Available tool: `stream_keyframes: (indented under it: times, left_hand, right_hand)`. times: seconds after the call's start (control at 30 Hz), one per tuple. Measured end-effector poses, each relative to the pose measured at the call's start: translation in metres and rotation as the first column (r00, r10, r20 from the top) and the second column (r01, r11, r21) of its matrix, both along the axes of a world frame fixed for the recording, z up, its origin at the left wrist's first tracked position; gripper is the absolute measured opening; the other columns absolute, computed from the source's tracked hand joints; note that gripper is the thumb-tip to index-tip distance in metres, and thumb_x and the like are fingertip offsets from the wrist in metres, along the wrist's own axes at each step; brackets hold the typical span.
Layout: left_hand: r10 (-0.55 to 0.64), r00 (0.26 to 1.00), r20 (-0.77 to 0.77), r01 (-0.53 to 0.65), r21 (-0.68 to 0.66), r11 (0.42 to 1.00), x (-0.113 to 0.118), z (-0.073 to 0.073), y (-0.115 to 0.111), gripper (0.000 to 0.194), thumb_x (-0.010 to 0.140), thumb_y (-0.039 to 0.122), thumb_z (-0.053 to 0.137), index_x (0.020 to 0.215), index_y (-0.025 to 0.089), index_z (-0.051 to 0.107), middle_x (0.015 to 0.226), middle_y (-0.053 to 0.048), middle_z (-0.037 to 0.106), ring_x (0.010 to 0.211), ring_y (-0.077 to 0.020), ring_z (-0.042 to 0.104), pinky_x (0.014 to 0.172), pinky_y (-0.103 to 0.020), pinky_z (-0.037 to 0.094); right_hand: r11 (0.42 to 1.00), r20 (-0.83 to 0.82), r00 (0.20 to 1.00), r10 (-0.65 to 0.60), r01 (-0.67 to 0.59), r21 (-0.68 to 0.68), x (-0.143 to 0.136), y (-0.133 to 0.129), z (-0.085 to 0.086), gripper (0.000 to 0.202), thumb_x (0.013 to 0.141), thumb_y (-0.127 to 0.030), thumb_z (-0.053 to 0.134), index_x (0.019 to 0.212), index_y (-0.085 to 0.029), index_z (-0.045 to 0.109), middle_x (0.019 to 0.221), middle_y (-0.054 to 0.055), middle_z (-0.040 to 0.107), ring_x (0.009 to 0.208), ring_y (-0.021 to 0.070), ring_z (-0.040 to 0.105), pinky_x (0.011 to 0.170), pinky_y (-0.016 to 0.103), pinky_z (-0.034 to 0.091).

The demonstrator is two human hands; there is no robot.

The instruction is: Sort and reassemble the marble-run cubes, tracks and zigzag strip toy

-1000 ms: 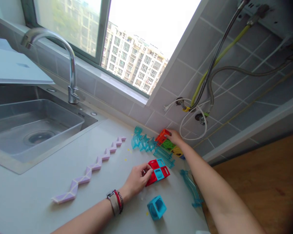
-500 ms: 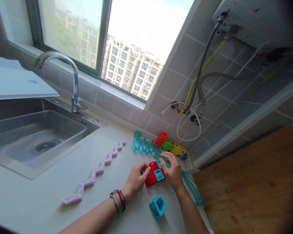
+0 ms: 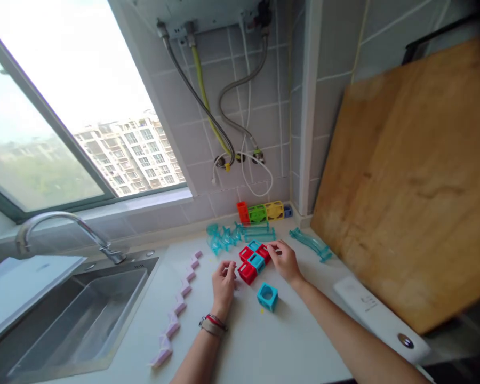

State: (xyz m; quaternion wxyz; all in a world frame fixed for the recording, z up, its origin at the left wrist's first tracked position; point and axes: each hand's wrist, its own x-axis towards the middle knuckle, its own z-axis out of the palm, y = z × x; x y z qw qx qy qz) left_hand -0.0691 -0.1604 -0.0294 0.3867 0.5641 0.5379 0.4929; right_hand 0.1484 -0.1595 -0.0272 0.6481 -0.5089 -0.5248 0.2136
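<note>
A joined cluster of red blocks [image 3: 247, 273] and light-blue blocks [image 3: 257, 261] lies on the white counter. At its right side, my right hand [image 3: 285, 262] has thumb and fingertips pinched on a red block [image 3: 264, 254] of the cluster. My left hand [image 3: 224, 282] is just left of the cluster, apart from it, its fingers loosely curled with a small gap and nothing seen between them. Nearer the camera stands a separate light-blue cube [image 3: 268, 296] with a round hole.
Clear teal track pieces [image 3: 224, 238] lie behind the cluster, with a curved one [image 3: 312, 244] at right. Red, green and yellow blocks [image 3: 258, 214] line the wall. A lilac zigzag chain [image 3: 180, 305] runs beside the sink [image 3: 144, 282]. A wooden board [image 3: 416, 181] leans at right.
The view has swung right. My left hand has let go of the red block and moved away from it. My right hand's fingers have closed at the cluster's right side.
</note>
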Motion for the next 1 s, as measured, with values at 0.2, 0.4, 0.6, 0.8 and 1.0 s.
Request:
stream_keyframes:
  times: [0.2,0.4,0.6,0.8,1.0]
  left_hand:
    - [-0.008,0.998,-0.055,0.014,0.108,0.994,0.0,0.0,0.001,0.045,0.081,0.062,0.063,0.081,0.017,0.067,0.071,-0.002,0.063,0.062,-0.0156,0.058,0.052,-0.023,0.046]
    - [-0.031,0.997,-0.074,0.04,0.125,0.991,-0.002,-0.002,0.005,0.041,0.082,0.057,0.067,0.093,0.017,0.071,0.093,-0.008,0.071,0.084,-0.0218,0.067,0.066,-0.028,0.052]
    - [-0.182,0.978,-0.101,0.194,0.132,0.972,0.002,-0.005,-0.002,0.04,0.085,0.045,0.071,0.117,0.022,0.068,0.133,-0.013,0.06,0.122,-0.0297,0.058,0.085,-0.036,0.055]
    - [-0.322,0.944,-0.068,0.329,0.163,0.93,0.005,-0.008,-0.008,0.061,0.077,0.034,0.08,0.134,0.027,0.058,0.146,-0.012,0.05,0.128,-0.0318,0.055,0.1,-0.044,0.052]
    - [-0.32,0.944,0.076,0.313,0.089,0.945,0.006,-0.01,-0.009,0.051,0.082,0.034,0.076,0.129,0.024,0.059,0.121,-0.011,0.069,0.108,-0.0284,0.068,0.098,-0.048,0.053]
  right_hand:
    - [0.998,-0.099,0.995,-0.002,-0.004,-0.065,-0.001,0.011,-0.007,0.023,0.087,-0.037,0.057,0.086,-0.019,0.072,0.086,0.007,0.074,0.078,0.0225,0.068,0.072,0.032,0.051]
    - [0.998,-0.103,0.994,-0.02,0.014,-0.066,0.005,0.01,0.002,0.023,0.087,-0.038,0.055,0.084,-0.02,0.07,0.084,0.007,0.075,0.078,0.0223,0.068,0.074,0.032,0.051]
    - [0.996,-0.029,1.0,0.003,-0.005,-0.088,0.003,0.013,-0.01,0.023,0.088,-0.037,0.055,0.087,-0.02,0.071,0.089,0.007,0.075,0.083,0.023,0.069,0.078,0.033,0.052]
    - [0.998,0.069,0.998,0.008,-0.003,-0.069,-0.001,0.015,-0.02,0.025,0.088,-0.039,0.055,0.086,-0.021,0.073,0.093,0.008,0.074,0.087,0.0238,0.068,0.078,0.033,0.052]
    - [0.988,0.048,0.999,0.009,-0.002,-0.151,0.001,0.013,-0.022,0.026,0.087,-0.043,0.058,0.088,-0.021,0.073,0.091,0.008,0.076,0.082,0.0242,0.069,0.078,0.035,0.052]
